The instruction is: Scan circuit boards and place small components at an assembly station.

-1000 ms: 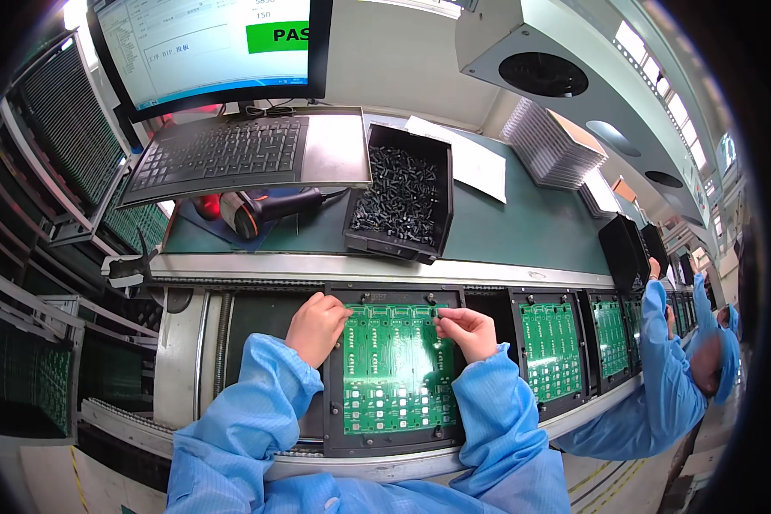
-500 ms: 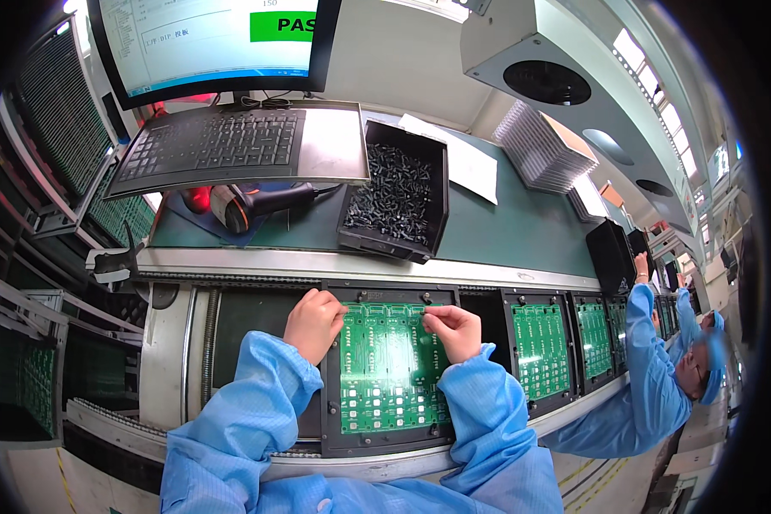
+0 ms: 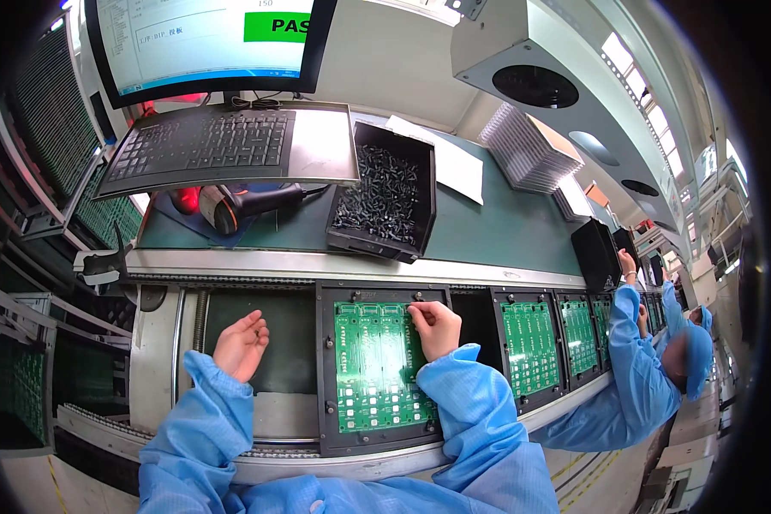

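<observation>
A green circuit board panel (image 3: pixel 377 360) lies in a black carrier frame (image 3: pixel 327 385) on the conveyor in front of me. My right hand (image 3: pixel 439 331) is at the panel's upper right corner, thumb and fingertips pinched together just below a small knob on the frame. What the pinch holds, if anything, is too small to make out. Off to the left of the frame, my left hand (image 3: pixel 242 346) hovers above the conveyor gap, its fingers loosely bent and apart, with nothing in it.
Beyond the rail stand a black bin (image 3: pixel 385 193) of small dark parts, a handheld scanner (image 3: pixel 244 206), a keyboard (image 3: pixel 206 146) and a monitor (image 3: pixel 206 43). More framed boards (image 3: pixel 531 343) line the conveyor rightward, where a co-worker in blue (image 3: pixel 634 368) reaches over the line.
My left hand has left the panel's upper left corner and moved left and slightly down, its fingers loosening. My right hand stays at the upper right corner. The whole view shifts slightly.
</observation>
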Tool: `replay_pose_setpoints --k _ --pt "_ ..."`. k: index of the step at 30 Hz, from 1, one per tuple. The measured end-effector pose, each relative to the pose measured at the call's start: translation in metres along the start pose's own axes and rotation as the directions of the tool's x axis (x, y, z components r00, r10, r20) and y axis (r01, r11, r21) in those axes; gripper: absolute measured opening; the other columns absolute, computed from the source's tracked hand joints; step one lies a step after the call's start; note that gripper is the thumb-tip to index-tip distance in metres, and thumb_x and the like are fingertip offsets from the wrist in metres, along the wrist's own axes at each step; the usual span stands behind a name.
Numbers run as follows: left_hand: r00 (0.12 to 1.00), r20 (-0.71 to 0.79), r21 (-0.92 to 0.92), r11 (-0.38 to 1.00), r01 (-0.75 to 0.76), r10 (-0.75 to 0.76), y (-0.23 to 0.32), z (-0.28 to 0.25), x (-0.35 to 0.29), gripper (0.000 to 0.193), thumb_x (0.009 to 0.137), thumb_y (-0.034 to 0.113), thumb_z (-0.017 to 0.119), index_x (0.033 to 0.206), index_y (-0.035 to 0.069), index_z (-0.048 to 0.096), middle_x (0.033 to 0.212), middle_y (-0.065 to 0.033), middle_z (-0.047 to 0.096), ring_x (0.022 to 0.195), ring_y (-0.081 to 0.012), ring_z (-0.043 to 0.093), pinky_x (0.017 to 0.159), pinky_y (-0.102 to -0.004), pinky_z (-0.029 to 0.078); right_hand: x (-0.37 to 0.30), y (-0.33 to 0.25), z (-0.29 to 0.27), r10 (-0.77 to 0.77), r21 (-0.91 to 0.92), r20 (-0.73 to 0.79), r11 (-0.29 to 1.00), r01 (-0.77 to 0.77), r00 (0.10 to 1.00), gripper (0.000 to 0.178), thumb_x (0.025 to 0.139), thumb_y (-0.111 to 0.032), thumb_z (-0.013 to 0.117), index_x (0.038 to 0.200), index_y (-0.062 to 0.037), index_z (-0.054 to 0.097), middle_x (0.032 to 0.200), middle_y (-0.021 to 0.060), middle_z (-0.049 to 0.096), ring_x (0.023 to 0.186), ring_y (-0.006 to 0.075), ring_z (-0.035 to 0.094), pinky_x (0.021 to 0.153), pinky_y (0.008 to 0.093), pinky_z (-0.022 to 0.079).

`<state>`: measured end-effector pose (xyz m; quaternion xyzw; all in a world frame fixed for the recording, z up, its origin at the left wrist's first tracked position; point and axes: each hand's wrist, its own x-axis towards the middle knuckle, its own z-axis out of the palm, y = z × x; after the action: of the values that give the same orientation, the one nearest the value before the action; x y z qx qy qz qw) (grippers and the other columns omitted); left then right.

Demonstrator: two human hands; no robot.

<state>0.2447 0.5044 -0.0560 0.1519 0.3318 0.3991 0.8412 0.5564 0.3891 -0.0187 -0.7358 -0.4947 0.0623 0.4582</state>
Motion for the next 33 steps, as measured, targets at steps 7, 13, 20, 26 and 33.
replay_pose_setpoints --k 7,13,20,26,33 --pt "0.988 0.117 0.264 0.956 -0.131 0.104 0.006 0.026 -0.023 0.034 0.085 -0.002 0.047 0.118 -0.003 0.043 0.114 -0.0133 0.05 0.099 -0.0196 0.054 0.075 -0.023 0.044 0.0 -0.001 0.002 -0.049 -0.001 -0.002 0.999 0.049 0.999 0.008 0.075 -0.006 0.067 0.08 -0.0003 0.064 0.071 0.0103 0.062 0.06 0.0175 0.062 0.056 0.0256 0.049" --pt "0.975 0.068 0.483 0.848 -0.218 0.212 -0.007 0.035 -0.024 0.028 0.085 0.0 0.05 0.113 -0.003 0.046 0.111 -0.0118 0.052 0.105 -0.0234 0.055 0.077 -0.0231 0.046 -0.001 -0.001 -0.005 -0.272 -0.192 0.059 0.941 0.279 0.96 0.007 0.072 -0.005 0.066 0.076 -0.0016 0.061 0.071 0.0091 0.058 0.064 0.0254 0.059 0.057 0.0318 0.048" --pt "0.984 0.102 0.496 0.849 -0.18 0.149 -0.006 0.046 -0.032 0.019 0.085 0.003 0.055 0.104 -0.002 0.053 0.098 -0.0101 0.06 0.093 -0.02 0.061 0.074 -0.0227 0.048 0.002 -0.002 -0.011 -0.316 -0.186 0.164 0.92 0.344 0.935 0.007 0.07 -0.003 0.064 0.076 -0.0022 0.06 0.075 0.0084 0.058 0.071 0.0261 0.058 0.063 0.0342 0.048" --pt "0.984 0.085 0.597 0.782 -0.177 0.157 -0.019 0.062 -0.03 0.019 0.082 0.006 0.061 0.098 -0.003 0.058 0.088 -0.01 0.064 0.083 -0.0179 0.063 0.067 -0.0221 0.049 0.001 0.0 -0.009 -0.325 -0.252 0.124 0.904 0.347 0.937 0.007 0.072 0.0 0.063 0.079 -0.0008 0.061 0.077 0.0093 0.059 0.065 0.0235 0.06 0.058 0.0297 0.049" --pt "0.909 0.307 0.796 0.447 -0.408 0.283 -0.057 0.123 -0.006 0.013 0.078 0.002 0.062 0.09 -0.003 0.063 0.084 -0.0094 0.065 0.077 -0.0133 0.064 0.062 -0.0227 0.05 0.003 0.005 -0.015 -0.329 -0.325 0.096 0.882 0.342 0.939 0.009 0.071 -0.002 0.063 0.08 -0.0016 0.061 0.077 0.0108 0.059 0.068 0.0279 0.059 0.061 0.0325 0.049"
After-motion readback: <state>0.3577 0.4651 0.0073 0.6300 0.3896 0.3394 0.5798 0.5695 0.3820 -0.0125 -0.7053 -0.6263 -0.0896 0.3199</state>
